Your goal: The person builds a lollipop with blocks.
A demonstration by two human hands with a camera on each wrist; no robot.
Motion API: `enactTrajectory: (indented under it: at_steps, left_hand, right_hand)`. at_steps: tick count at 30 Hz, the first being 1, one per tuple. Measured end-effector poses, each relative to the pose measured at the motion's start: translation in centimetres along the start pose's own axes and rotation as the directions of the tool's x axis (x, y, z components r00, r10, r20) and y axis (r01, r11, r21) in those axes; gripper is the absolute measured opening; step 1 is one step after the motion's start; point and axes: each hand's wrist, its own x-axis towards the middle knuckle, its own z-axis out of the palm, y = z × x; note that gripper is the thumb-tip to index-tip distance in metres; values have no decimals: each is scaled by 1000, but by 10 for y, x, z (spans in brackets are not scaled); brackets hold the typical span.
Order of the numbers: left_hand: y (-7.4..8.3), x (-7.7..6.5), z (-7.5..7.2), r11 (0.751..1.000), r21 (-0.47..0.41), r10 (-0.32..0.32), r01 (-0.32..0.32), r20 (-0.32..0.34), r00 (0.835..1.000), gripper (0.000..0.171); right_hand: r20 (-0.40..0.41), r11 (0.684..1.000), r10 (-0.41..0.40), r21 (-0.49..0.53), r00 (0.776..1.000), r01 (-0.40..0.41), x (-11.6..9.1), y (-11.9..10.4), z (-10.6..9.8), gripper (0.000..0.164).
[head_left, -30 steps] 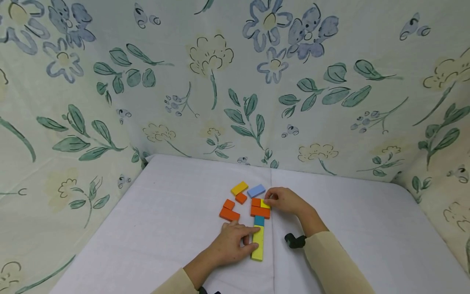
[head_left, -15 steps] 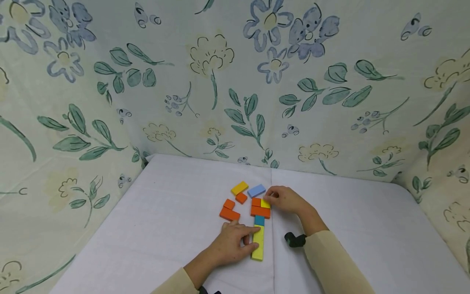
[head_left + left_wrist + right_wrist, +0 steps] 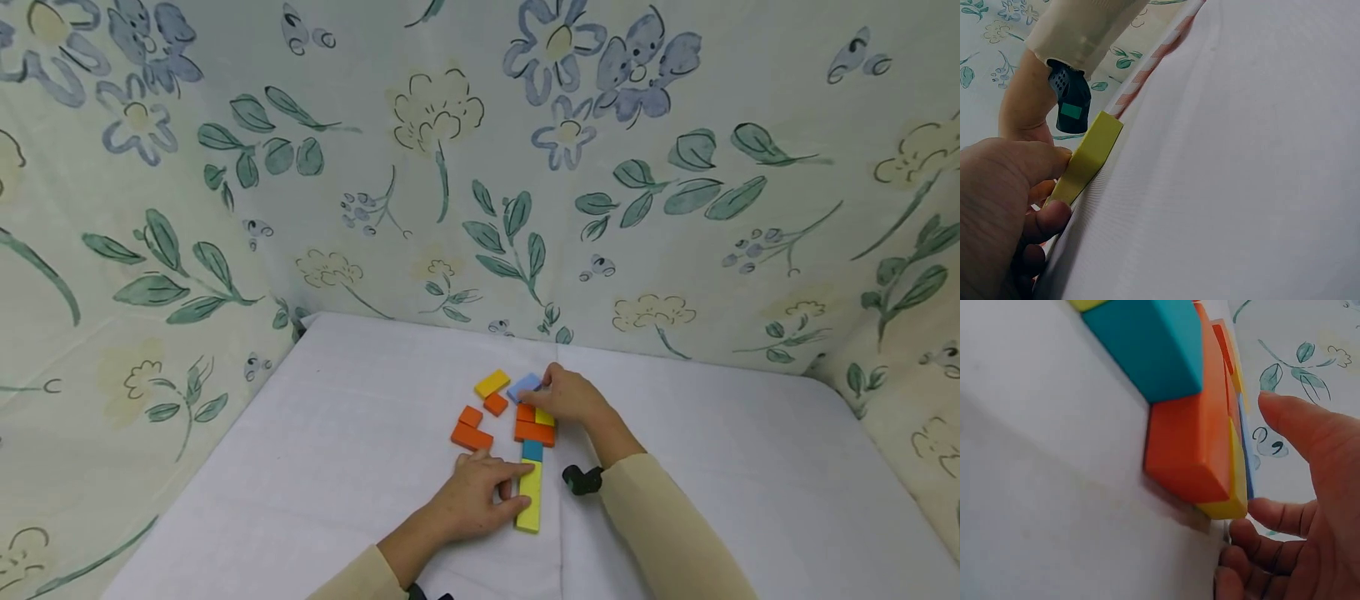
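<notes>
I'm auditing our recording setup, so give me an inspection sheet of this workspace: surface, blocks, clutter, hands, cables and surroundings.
Surface: white cloth, with a crease.
Row: long yellow block, teal block and orange bar, end to side; small orange block and small yellow block beyond the bar.
Other blocks: light blue block, amber block, second orange bar, two more small orange pieces.
Clutter: nothing seen.
Left hand: touches the long yellow block with finger and thumb.
Right hand: fingers at the light blue block; no firm grip visible.
Wrists: a black device on each.
Cables: nothing seen.
Surroundings: floral cloth behind and at both sides.
</notes>
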Motion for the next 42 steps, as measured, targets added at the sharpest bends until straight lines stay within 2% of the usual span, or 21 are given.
enactTrajectory:
  at_steps: [3, 6, 15, 25, 42]
  left_hand:
    - [0, 0, -1, 1000, 3, 7, -7, 3, 1000, 43]
    - [1, 0, -1, 1000, 0, 11, -11, 4, 1000, 43]
    - [0, -2, -2, 1000, -2, 6, -6, -1, 1000, 43]
    - [-1, -1, -1, 1000, 2, 17, -17, -8, 1000, 43]
    - [0, -1, -2, 1000, 2, 11, -11, -6, 1000, 43]
  right_hand:
    - [6, 999, 28, -38, 1000, -27, 2, -6, 2, 75]
    - [11, 997, 38, -60, 999, -37, 2, -9, 2, 80]
    - [12, 996, 73, -60, 997, -72, 6, -13, 2, 79]
    - [-3, 996, 65, -58, 998, -65, 8, -12, 3, 83]
    - [-16, 997, 67, 37, 998, -66, 6, -5, -3, 74]
